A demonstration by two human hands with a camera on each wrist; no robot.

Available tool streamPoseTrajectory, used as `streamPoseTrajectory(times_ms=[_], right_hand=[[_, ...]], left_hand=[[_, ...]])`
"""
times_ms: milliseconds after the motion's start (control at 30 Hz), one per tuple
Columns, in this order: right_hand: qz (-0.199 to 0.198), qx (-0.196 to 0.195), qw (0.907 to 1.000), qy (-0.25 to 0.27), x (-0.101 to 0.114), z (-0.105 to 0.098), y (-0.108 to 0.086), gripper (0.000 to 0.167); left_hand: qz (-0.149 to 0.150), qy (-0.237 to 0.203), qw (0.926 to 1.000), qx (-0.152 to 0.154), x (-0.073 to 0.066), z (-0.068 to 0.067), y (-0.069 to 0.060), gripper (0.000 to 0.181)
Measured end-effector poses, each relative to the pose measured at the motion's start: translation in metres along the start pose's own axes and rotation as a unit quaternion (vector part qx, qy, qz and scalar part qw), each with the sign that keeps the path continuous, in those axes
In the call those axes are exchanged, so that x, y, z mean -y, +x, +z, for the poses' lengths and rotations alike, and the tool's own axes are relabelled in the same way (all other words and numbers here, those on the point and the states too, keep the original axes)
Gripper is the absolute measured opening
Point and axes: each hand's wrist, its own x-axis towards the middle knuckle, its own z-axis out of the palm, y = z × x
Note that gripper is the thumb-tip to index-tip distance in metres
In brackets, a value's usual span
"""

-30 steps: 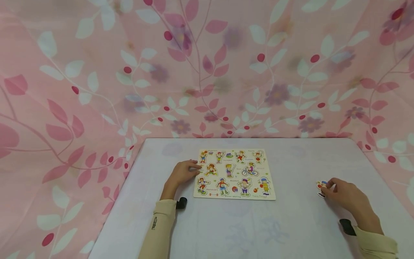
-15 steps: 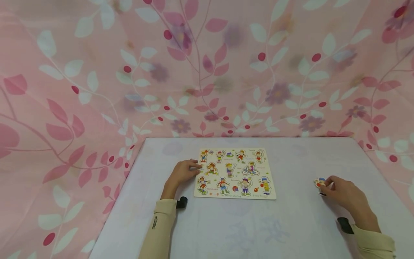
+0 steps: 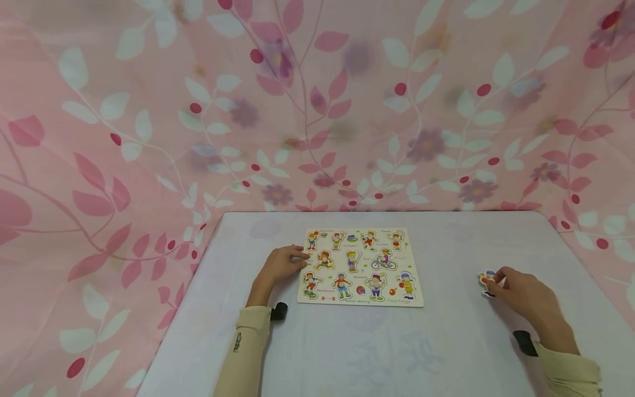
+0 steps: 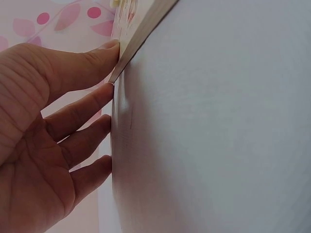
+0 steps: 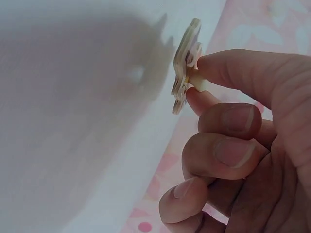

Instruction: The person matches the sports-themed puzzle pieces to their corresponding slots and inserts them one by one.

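A wooden peg puzzle board [image 3: 359, 278] with several sports figures lies on the table. My left hand [image 3: 281, 264] rests at its left edge. In the left wrist view, the thumb and index fingertips touch the board's edge [image 4: 146, 36], and the other fingers lie loosely spread on the cloth. Far to the right, my right hand [image 3: 531, 298] holds a puzzle piece [image 3: 486, 278] showing a figure with a blue cap. The right wrist view shows thumb and index finger pinching the small knob [image 5: 196, 80] on the piece, which is held above the cloth.
A white cloth [image 3: 317, 353] covers the table. Pink floral fabric [image 3: 317, 110] hangs behind it and at both sides. Small black cameras [image 3: 279, 311] sit on both wrists, beside beige sleeves [image 3: 245, 347].
My right hand has moved slightly left and away from the body with the puzzle piece. The left hand and the board have stayed in place.
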Motion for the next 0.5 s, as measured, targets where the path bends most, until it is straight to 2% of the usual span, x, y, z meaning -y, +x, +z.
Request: streamPoseTrajectory(times_ms=[300, 500], right_hand=[[-0.050, -0.009, 0.9987, 0.009, 0.036, 0.016, 0.003, 0.025], [-0.068, -0.011, 0.9976, 0.003, 0.057, 0.026, 0.010, 0.021]], left_hand=[[-0.005, -0.004, 1.0000, 0.001, 0.000, 0.000, 0.000, 0.022], [-0.006, -0.011, 0.9999, 0.000, -0.001, 0.000, -0.001, 0.022]])
